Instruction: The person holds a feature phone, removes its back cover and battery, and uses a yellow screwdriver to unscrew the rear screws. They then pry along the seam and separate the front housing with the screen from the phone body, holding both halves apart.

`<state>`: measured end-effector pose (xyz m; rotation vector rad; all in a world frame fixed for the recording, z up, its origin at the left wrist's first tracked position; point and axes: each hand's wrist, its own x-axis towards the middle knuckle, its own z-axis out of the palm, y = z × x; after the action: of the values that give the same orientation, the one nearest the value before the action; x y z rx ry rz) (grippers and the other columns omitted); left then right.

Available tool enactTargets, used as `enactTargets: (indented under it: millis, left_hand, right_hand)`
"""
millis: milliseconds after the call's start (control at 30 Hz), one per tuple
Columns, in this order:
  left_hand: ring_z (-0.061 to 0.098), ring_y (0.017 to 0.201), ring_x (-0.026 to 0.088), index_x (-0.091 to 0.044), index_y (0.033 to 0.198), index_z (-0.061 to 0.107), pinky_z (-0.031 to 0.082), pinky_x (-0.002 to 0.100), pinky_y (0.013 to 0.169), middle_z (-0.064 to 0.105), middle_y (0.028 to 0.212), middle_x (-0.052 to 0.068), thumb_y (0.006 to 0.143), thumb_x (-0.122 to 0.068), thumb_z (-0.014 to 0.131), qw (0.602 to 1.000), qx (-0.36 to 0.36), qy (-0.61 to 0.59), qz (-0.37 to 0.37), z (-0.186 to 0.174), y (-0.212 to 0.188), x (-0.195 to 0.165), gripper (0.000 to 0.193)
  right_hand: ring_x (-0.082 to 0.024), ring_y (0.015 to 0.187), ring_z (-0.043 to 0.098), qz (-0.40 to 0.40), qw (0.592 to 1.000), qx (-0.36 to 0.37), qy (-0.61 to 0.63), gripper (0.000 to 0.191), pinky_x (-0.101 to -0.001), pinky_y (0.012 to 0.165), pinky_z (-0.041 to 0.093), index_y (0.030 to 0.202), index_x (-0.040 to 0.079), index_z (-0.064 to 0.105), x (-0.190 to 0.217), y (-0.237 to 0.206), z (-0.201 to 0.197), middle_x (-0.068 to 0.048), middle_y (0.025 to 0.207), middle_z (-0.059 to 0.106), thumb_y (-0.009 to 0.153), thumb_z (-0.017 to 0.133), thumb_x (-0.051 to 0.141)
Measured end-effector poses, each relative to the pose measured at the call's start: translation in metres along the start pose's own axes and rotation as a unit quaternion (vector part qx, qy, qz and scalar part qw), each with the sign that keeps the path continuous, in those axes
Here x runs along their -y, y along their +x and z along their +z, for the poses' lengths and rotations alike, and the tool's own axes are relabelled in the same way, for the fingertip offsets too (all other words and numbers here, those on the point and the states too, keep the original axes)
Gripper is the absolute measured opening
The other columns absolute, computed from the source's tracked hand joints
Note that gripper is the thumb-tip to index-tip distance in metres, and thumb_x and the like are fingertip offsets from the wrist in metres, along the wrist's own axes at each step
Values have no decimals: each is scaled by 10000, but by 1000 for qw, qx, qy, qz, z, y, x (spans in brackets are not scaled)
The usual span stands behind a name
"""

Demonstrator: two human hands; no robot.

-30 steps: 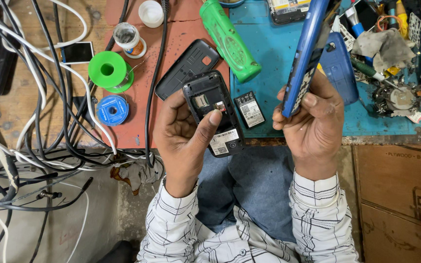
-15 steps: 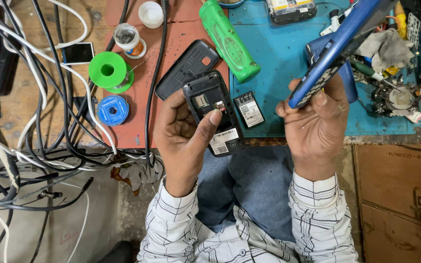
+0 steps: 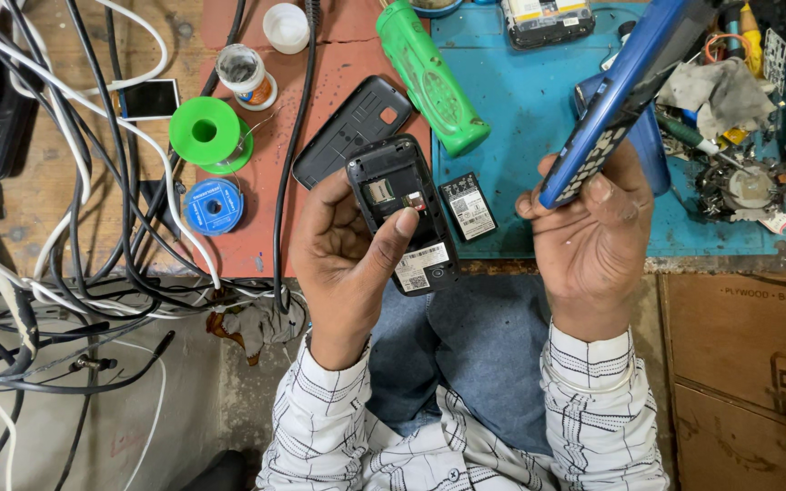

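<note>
Black plastic, its back cover off and the battery bay bare, the open phone point(image 3: 400, 214) sits in the left hand point(image 3: 347, 264), held over the near edge of the tabletop point(image 3: 256, 209); the fingers wrap its left side from behind and the thumb point(image 3: 391, 238) lies across its face, so the grip is closed on it. The phone stands nearly upright in the view, its lower end with a white label pointing toward the person's lap. The right hand point(image 3: 589, 241) is clenched around the lower end of a blue phone point(image 3: 625, 91), which slants up and to the right, well apart from the black one, with the keypad edge turned toward the left hand. Between the two hands, on the blue mat point(image 3: 520, 118), lies a small black battery point(image 3: 468, 206), just beside the open phone. The loose black back cover point(image 3: 352, 127) lies on the red mat point(image 3: 261, 195) just above the left hand. A green torch point(image 3: 431, 77) rests slantwise across the seam of the two mats. Further left are a green spool point(image 3: 206, 135), a blue reel point(image 3: 213, 206) and a tangle of black and white cables point(image 3: 65, 209). At the right edge sits a heap of small tools and parts point(image 3: 739, 136).
</note>
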<state>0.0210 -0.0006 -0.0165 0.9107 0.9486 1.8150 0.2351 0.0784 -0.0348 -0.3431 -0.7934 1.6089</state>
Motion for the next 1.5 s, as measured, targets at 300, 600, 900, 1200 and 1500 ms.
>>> enactTargets:
  millis: [300,600,900,1200,1500]
  left_hand:
    - [705,1094,155,53,1395,547,572,312,1031,719,1236,140,1011,19,739,1000,3,14,0,0,-1,-2,431]
    - [703,1116,161,51,1400,539,571,318,1058,709,1263,140,1007,30,737,1000,4,10,-1,0,-2,-2,440]
    - [705,1110,161,49,1406,536,572,320,1062,709,1216,140,1009,29,742,1000,8,1,2,-1,-3,0,448]
    - [698,1122,158,52,1407,535,567,317,1064,705,1275,139,1004,27,745,1000,4,7,-3,-1,-3,-1,455]
    - [702,1116,158,53,1414,537,565,295,1024,707,1222,139,1011,23,749,1000,7,5,1,-1,-2,-1,457]
  right_hand:
    - [-231,896,748,5,1000,0,0,368,-398,808,605,1405,-22,586,1,-1,3,-192,1137,746,1075,709,84]
    - [-228,917,751,0,1000,0,-10,398,-407,819,611,1434,-28,577,1,-2,5,-191,1151,744,1077,711,85]
    - [-220,937,754,2,1000,-1,-7,426,-403,807,608,1453,-35,553,2,-3,8,-176,1147,748,1076,714,81]
    - [-215,979,755,-1,1000,-9,-11,432,-406,800,610,1451,-41,555,2,-4,8,-163,1157,749,1072,723,82]
    - [-208,979,750,1,1000,-2,-15,459,-402,809,607,1473,-45,558,2,-4,9,-163,1155,746,1076,735,104]
